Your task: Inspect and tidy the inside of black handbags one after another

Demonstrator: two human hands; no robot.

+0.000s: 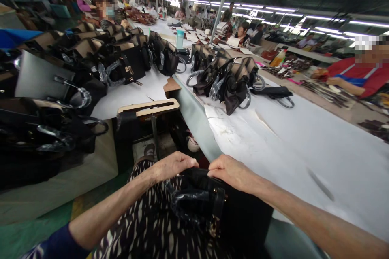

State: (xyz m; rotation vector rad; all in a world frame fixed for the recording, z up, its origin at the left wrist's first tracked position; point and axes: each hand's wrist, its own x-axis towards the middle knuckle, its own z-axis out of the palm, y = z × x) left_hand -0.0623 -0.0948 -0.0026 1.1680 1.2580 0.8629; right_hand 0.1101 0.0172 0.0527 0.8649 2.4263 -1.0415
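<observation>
On my feed the body I steer shows two bare forearms (115,206), running to the left hand (173,166) and the right hand (232,172), both uncovered. A dark blue sleeve (51,247) wraps the left upper arm and ends above the forearm. Beneath the arms I see a dark garment (142,226), printed all over with small pale wavy flecks. The right arm's sleeve lies outside my view.
</observation>
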